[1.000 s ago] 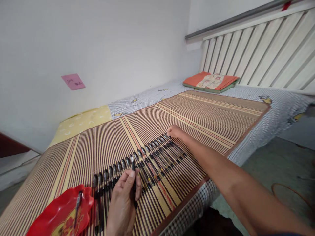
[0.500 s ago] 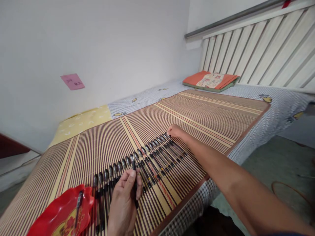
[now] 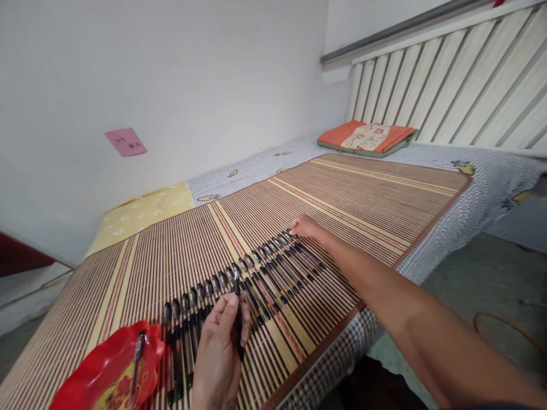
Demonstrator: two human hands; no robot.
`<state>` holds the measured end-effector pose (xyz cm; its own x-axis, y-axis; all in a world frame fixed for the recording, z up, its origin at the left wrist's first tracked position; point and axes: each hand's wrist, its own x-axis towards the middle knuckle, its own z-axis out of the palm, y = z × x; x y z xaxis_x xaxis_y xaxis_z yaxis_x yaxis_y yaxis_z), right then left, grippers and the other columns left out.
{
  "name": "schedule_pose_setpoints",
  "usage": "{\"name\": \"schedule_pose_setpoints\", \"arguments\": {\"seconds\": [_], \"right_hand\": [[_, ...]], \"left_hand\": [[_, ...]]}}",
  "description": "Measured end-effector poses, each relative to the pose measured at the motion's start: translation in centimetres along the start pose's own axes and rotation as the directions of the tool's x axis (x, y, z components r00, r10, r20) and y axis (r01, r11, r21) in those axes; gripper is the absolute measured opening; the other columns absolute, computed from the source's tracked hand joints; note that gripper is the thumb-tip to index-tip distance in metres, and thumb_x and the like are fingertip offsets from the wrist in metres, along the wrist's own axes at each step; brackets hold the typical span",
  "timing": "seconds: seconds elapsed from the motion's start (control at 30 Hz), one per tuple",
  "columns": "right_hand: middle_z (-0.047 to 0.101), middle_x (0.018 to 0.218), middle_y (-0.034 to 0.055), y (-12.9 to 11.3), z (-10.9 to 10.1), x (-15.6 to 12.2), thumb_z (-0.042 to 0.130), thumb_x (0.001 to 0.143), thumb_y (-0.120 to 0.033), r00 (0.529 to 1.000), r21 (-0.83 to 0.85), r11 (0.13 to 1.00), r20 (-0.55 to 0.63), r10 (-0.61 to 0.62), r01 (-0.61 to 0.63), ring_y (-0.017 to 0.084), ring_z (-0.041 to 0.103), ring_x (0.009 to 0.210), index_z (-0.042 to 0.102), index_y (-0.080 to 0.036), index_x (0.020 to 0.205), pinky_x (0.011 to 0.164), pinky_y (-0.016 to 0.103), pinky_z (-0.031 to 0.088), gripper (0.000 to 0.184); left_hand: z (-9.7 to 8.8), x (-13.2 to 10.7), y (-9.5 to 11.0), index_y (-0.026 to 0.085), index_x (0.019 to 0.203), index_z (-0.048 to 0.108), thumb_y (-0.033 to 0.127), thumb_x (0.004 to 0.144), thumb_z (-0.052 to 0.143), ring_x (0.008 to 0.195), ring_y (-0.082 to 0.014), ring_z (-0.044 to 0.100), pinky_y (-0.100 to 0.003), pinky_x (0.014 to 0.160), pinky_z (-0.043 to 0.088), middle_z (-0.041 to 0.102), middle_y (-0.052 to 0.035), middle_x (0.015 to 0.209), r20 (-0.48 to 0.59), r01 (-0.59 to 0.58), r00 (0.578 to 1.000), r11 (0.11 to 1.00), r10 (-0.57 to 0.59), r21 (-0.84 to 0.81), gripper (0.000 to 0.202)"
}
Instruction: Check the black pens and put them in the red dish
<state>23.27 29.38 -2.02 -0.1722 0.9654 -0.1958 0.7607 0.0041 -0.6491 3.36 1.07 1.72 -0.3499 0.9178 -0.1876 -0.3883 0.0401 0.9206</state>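
Left hand [image 3: 221,336] has shifted slightly rightward, pinching a pen [image 3: 237,289]; the red dish [image 3: 92,364] holds another pen [image 3: 137,354]; right hand's [image 3: 303,226] grip unclear.

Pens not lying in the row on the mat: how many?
2. One pen is held in the left hand; another pen lies on the red plate. The right hand or the picture's lower edge may hide more.

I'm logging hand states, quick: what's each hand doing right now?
Left hand: closed, holding a black pen.
Right hand: curled at the near top end of the farthest pen; whether it grips cannot be told.
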Motion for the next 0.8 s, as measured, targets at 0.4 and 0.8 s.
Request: {"name": "schedule_pose_setpoints", "arguments": {"seconds": [0.4,0.8], "right_hand": [[0.073,0.078,0.002,-9.0,4.6,-16.2,0.074,0.087,-0.041,0.848,0.821,0.526,0.103,-0.521,0.224,0.012,0.062,0.065,0.076,-0.021,0.087,0.063,0.027,0.049,0.02],[0.066,0.066,-0.0018,-12.0,7.9,-19.1,0.081,0.072,-0.036,0.931,0.912,0.318,-0.15,-0.332,0.26,0.013,0.057,0.065,0.073,-0.02,0.072,0.065,0.029,0.047,0.018]], "left_hand": [[0.3,0.2,-0.5,0.017,0.085,0.065,0.05,0.071,0.088,0.048,-0.0065,0.045,-0.017,0.047,0.035,0.063,0.0039,0.064,-0.02,-0.167,0.985,0.981,0.17,0.095,0.042],[-0.8,-0.8,0.5,0.021,0.084,0.066,0.057,0.084,0.073,0.051,-0.0152,0.05,-0.024,0.05,0.039,0.057,0.0029,0.055,-0.02,-0.295,0.941,0.847,0.338,0.443,0.036]]}}
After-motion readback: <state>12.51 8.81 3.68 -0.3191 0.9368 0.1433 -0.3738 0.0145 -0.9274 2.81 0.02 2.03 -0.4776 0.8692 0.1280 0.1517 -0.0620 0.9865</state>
